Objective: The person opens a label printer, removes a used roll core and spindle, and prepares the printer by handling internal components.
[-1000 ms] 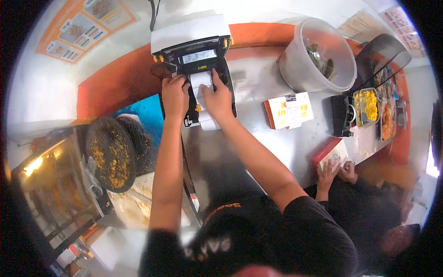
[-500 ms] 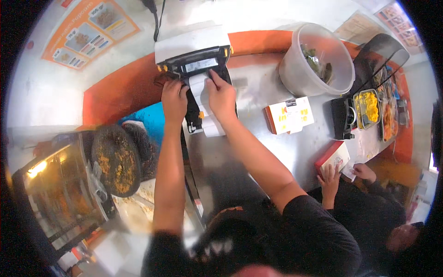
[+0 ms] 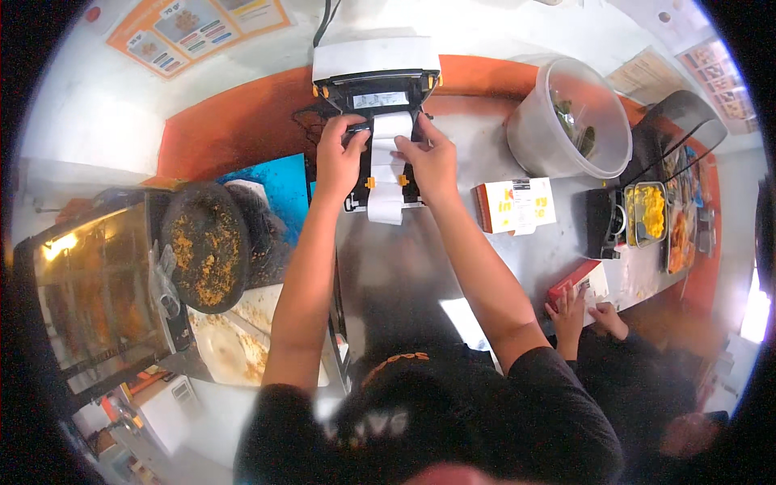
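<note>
Paper roll (image 3: pixel 388 166) already sits in the opened label printer (image 3: pixel 377 105) at the back of the steel worktop (image 3: pixel 420 259), its white strip trailing out toward the person, while the lid is still up, so seating and closing look left to do. The left hand (image 3: pixel 339 158) and right hand (image 3: pixel 428 158) flank the strip, fingers pinching its edges just beside the roll.

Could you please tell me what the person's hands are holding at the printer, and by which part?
Both the left hand and right hand hold the white paper strip by its side edges over the open label printer.
</note>
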Demonstrator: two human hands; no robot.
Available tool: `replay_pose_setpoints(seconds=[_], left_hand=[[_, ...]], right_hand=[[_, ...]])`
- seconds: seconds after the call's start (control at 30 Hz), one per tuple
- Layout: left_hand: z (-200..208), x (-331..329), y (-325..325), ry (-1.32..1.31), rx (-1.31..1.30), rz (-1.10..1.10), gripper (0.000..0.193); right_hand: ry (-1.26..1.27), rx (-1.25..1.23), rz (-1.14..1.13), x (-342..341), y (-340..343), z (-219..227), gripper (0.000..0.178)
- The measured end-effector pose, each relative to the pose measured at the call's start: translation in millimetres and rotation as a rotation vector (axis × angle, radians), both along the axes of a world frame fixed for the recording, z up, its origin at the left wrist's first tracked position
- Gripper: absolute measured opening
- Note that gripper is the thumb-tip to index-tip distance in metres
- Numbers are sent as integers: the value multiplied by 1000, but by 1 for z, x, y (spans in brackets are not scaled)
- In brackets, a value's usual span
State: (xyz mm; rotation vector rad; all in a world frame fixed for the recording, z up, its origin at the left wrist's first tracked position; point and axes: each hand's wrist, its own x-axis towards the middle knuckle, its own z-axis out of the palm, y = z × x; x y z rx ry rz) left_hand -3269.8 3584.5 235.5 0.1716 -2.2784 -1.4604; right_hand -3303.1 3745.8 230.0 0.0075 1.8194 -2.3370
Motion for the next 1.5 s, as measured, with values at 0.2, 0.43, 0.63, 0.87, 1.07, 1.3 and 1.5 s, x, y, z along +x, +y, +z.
replay_pose_setpoints(seconds=[0.2,0.43,0.63,0.87,1.07,1.3,1.5], left_hand=[[10,3,15,-89,519,-36,23],[84,41,38,155,209,2,20],[86,118,107,12,155,-101,23],[-46,196,160,-417,357,-13,23],[-69,199,137,-507,249,-20,27],[-32,148,38,-151,-364,257,26],[-16,98,12,-176,-671,-47,34]], right_hand=[[119,22,-88,-7,-3,11,53],[164,-36,-80,32,23,95,56],[-148,159,28,106,119,97,51],[-650,231,125,176,164,-22,49],[-645,424,142,172,153,-43,56],[-54,779,-55,120,141,-18,32],[338,702,282,68,68,-22,29]])
